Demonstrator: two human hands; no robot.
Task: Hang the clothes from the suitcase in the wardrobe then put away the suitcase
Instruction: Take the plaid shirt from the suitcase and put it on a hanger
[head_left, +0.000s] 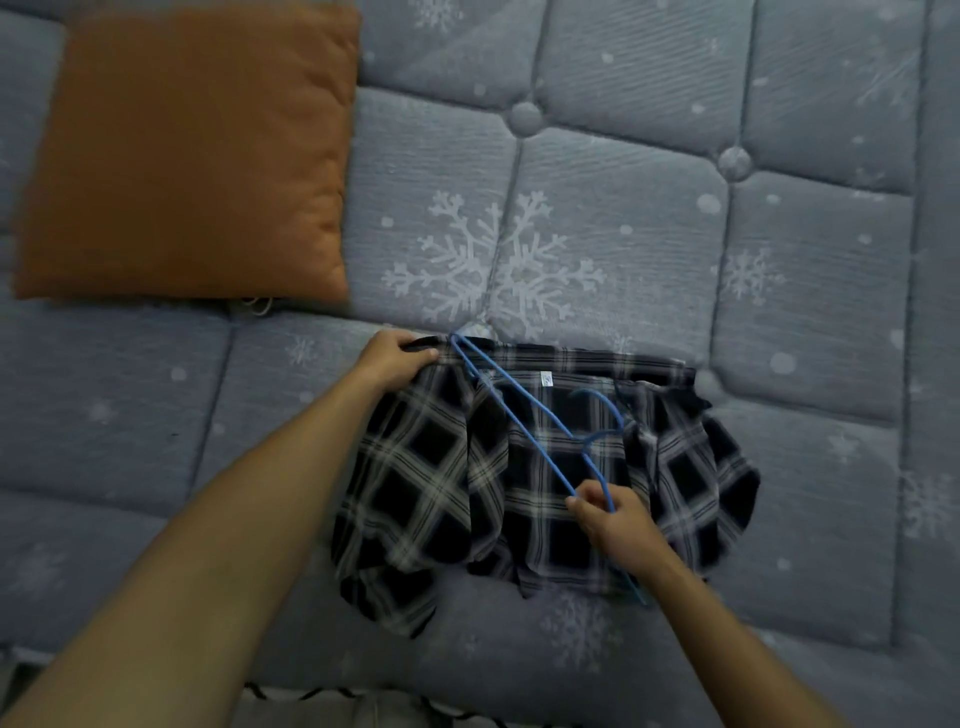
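Head view: looked down on a bed, both bare forearms reaching in from the bottom edge of the frame.
Plaid garment (431, 483): dark with pale checks, lay spread and rumpled on the mattress (623, 208), in the lower middle of the frame.
Left arm: ran long and nearly straight from the lower left corner up to the garment's upper left corner.
Left hand (397, 353): knuckles up, fingers curled over the garment's dark top edge with the thumb pressed against it, gripping the cloth.
Hanger (524, 431): thin and blue, lay slantwise on the garment; its far tip sat at the top edge just beside the left hand, and its hook curved right of centre.
Right arm: came in from the lower right, shorter in view and bent inward.
Right hand (610, 519): rested over the garment's lower middle, fingers closed round the hanger's near end, pinching the wire.
White tag (546, 380): small, sat on the garment near its top edge.
Pillow (192, 156): orange-brown, lay in the upper left of the frame, well apart from both hands.
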